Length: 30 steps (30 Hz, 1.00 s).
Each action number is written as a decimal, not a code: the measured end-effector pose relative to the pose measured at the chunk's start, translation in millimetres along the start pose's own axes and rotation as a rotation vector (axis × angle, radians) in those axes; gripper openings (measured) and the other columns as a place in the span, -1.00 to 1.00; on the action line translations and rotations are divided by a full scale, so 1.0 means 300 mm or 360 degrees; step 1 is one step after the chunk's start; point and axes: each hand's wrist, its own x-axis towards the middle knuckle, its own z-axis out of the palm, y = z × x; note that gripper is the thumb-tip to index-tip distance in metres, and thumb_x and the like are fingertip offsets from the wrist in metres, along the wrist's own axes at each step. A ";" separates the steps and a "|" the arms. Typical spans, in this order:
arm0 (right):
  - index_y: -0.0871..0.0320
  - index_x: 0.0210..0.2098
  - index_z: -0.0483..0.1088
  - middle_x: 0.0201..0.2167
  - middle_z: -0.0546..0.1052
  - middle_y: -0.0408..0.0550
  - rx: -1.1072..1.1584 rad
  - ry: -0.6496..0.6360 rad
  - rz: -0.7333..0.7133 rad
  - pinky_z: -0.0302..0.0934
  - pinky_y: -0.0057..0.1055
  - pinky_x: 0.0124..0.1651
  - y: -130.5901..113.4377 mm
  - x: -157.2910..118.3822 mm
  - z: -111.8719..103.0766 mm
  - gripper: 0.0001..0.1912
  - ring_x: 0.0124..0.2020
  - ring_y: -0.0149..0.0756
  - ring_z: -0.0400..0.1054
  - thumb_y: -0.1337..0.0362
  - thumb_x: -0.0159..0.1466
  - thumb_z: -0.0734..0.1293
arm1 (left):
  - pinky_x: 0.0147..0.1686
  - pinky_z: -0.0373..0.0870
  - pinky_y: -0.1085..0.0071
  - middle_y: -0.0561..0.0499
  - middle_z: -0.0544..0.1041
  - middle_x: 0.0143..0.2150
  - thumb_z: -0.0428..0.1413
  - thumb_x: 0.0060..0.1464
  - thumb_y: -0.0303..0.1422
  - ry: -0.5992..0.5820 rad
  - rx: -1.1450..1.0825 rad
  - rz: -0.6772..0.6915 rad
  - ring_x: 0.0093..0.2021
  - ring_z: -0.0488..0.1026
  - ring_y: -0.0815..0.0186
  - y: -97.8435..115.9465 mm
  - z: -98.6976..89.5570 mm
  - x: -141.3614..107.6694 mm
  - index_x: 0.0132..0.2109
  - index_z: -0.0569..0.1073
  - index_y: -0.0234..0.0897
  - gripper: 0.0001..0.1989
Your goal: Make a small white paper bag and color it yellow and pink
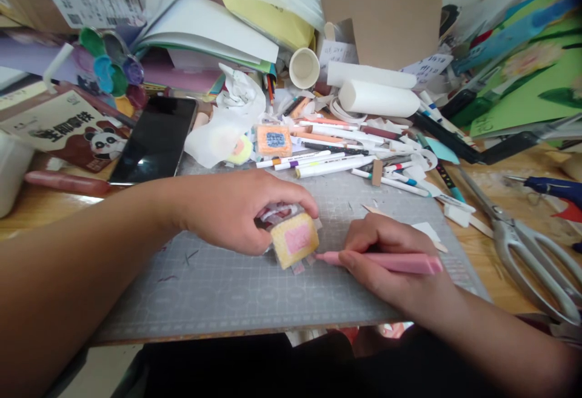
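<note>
My left hand (240,207) is closed around a small block-shaped craft piece (280,246), tilted above the grey cutting mat (218,292). Its front is yellow with a pink rectangle, and small paper tabs stick out at the lower edge; my fingers hide its back. A pink pen (400,263) is gripped in my right hand (386,258), its tip pointing left close to the piece's lower right corner. Whether the tip touches a tab, I cannot tell. Behind my left hand lies a similar orange piece with a blue rectangle (274,140).
Several markers (336,165) are heaped along the mat's back edge. A black phone (154,140) lies at left near paint pots (111,71). Large scissors (522,246) and a blue-handled tool (555,187) lie at right. A paper cup (304,68) stands behind.
</note>
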 end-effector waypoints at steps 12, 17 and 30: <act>0.10 -0.58 0.24 -0.63 0.38 -0.17 0.0001 0.0015 0.0010 0.08 -0.46 -0.58 0.006 -0.001 -0.001 -0.79 -0.60 -0.40 0.21 0.29 0.14 0.33 | -0.30 0.30 0.50 0.09 0.54 -0.13 0.08 -0.18 -0.53 0.0018 -0.0013 0.0024 -0.29 0.45 0.32 -0.006 0.005 0.002 0.07 0.38 -0.12 -0.42; 0.10 -0.58 0.24 -0.63 0.40 -0.16 -0.0027 0.0008 0.0021 0.09 -0.46 -0.58 -0.005 0.002 -0.008 -0.79 -0.60 -0.40 0.23 0.31 0.14 0.33 | -0.29 0.30 0.49 0.09 0.54 -0.12 0.08 -0.18 -0.53 0.0013 -0.0015 0.0023 -0.28 0.45 0.32 -0.003 0.004 0.000 0.06 0.39 -0.12 -0.43; 0.10 -0.59 0.26 -0.66 0.39 -0.19 0.0007 0.0003 -0.0036 0.06 -0.49 -0.62 0.002 -0.005 0.006 -0.78 -0.63 -0.43 0.21 0.28 0.11 0.36 | -0.35 0.29 0.50 0.08 0.54 -0.17 0.10 -0.14 -0.49 0.0015 -0.0021 0.0023 -0.33 0.43 0.33 -0.003 0.000 0.003 0.05 0.39 -0.14 -0.47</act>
